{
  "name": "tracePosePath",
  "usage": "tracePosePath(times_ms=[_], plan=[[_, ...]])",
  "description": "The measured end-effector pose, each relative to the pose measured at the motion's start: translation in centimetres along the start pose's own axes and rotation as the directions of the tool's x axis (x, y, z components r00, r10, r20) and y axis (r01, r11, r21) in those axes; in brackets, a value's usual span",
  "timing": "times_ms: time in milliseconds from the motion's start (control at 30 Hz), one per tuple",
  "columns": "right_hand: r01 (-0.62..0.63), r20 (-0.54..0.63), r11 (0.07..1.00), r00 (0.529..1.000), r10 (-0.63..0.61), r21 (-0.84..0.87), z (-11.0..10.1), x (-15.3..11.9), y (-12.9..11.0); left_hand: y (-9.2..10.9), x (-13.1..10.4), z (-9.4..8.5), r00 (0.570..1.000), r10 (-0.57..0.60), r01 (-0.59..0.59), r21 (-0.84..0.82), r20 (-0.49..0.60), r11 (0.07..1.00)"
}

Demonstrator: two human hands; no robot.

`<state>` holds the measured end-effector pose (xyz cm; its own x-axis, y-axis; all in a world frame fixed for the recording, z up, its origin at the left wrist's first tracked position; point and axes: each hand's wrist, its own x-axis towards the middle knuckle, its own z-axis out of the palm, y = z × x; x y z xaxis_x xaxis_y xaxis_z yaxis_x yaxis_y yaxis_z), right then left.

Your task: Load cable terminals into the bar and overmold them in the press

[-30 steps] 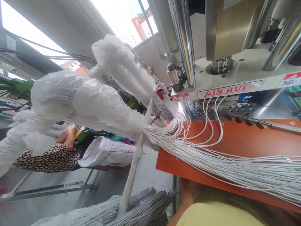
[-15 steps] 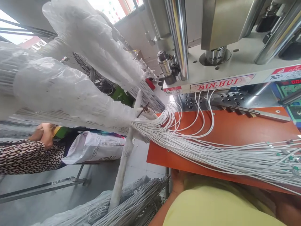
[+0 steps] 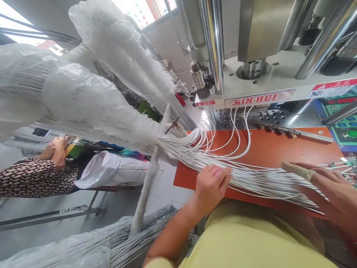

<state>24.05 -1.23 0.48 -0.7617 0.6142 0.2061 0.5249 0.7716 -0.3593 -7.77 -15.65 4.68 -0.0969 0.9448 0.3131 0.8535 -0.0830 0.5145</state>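
Observation:
A thick bundle of white cables [image 3: 256,180] runs across the orange board [image 3: 264,152] in front of me. My left hand [image 3: 213,182] is at the bundle's near side, its fingers curled closed over the cables by the board's left part. Over the right part of the bundle is my right hand [image 3: 329,188], fingers apart, with a tan cover on one finger. Whether its fingertips touch the cables I cannot tell. A few cables loop up under the MIN-HUI press [image 3: 258,98]. Small green and metal ends show at the far right.
A metal bar with notches [image 3: 306,134] lies on the board's far side. Plastic-wrapped cable bundles [image 3: 92,100] hang over a wrapped rail [image 3: 146,193] at left. Another person's patterned sleeve [image 3: 39,175] and a white sack [image 3: 117,169] are beyond. A control panel [image 3: 344,119] stands right.
Both my hands have come up from below the board's edge to the cable bundle, the left one closed over it, the right one spread above it. The view has shifted slightly.

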Motion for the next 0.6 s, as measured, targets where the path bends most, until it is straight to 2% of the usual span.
tracePosePath(times_ms=[67,133,200,300,433,500,600], plan=[[0.112,0.034,0.994,0.993,-0.111,-0.007,0.8,3.0,0.2,0.0,3.4,1.5,0.973,0.129,-0.158,0.144,0.194,0.977],[0.163,0.059,0.986,0.985,-0.161,-0.031,1.6,4.7,0.3,-0.3,5.8,2.8,0.909,0.152,-0.257,0.233,0.388,0.938],[0.171,0.071,0.984,0.983,-0.167,-0.054,2.1,5.1,0.3,-0.6,7.2,3.5,0.849,0.133,-0.308,0.274,0.512,0.911],[0.185,0.072,0.979,0.981,-0.179,-0.085,2.3,4.3,0.3,-0.7,8.3,3.4,0.780,0.141,-0.383,0.287,0.609,0.878],[0.215,0.067,0.973,0.975,-0.210,-0.079,2.1,2.8,0.4,-0.1,9.7,3.2,0.693,0.232,-0.521,0.252,0.683,0.816],[0.214,0.084,0.975,0.974,-0.209,-0.060,2.0,1.8,0.3,0.1,10.3,3.7,0.687,0.235,-0.529,0.252,0.688,0.810],[0.226,0.064,0.972,0.973,-0.223,-0.061,1.7,1.5,-0.1,0.6,10.4,4.7,0.741,0.170,-0.460,0.307,0.649,0.833]])
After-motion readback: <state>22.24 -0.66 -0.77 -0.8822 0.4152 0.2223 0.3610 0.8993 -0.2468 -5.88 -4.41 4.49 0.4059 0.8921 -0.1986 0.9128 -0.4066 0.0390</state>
